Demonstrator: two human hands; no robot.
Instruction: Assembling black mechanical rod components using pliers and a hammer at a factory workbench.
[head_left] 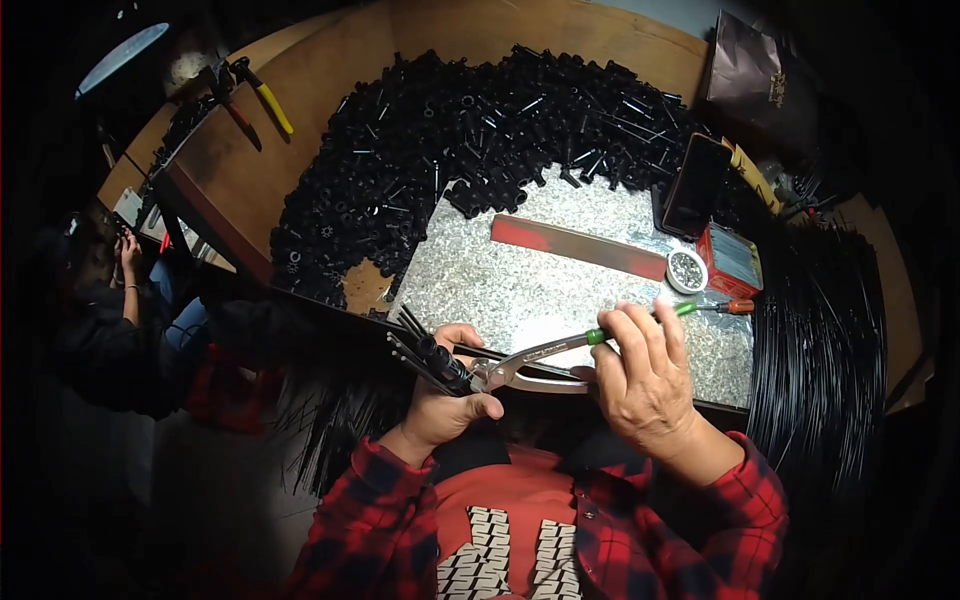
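Observation:
My left hand (432, 415) is closed around a black tubular piece (445, 364) and several thin black rods (408, 350) with small pale tips, which fan out to the upper left. In my right hand (645, 385) is a pair of long metal pliers (545, 351) with green grips, its fingers wrapped round the handles. The jaws meet the black piece beside my left thumb; what exactly they pinch is too small to make out. Both hands are over the near edge of a speckled grey work surface (460, 270).
A large heap of black plastic parts (470, 130) fills the back. On the surface lie a red-and-brown bar (580, 247), a round tub of small metal pieces (687, 270), a phone (697, 185), a red box (730, 258) and an orange-handled screwdriver (740, 306). Long black rods (815, 350) hang at right. Another person's hand (130, 252) shows far left.

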